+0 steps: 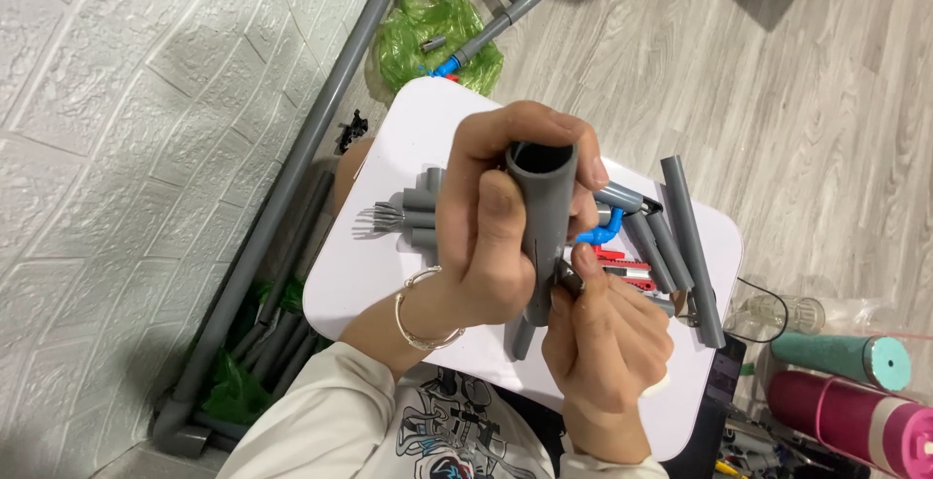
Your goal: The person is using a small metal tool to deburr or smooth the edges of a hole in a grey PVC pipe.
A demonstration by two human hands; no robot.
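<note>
Grey pipe (540, 226) in left hand (496, 226) stands roughly upright, open end towards camera.

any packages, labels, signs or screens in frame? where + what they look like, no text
Green plastic bag: floor, top centre past the white table; crumpled, translucent, grey pipe pieces on it.
Second green bag: floor lower left by the wall, partly under grey pipes.
Dark flat device: right of the table edge; whether it is a screen, cannot tell.
No signs or labels visible.
</note>
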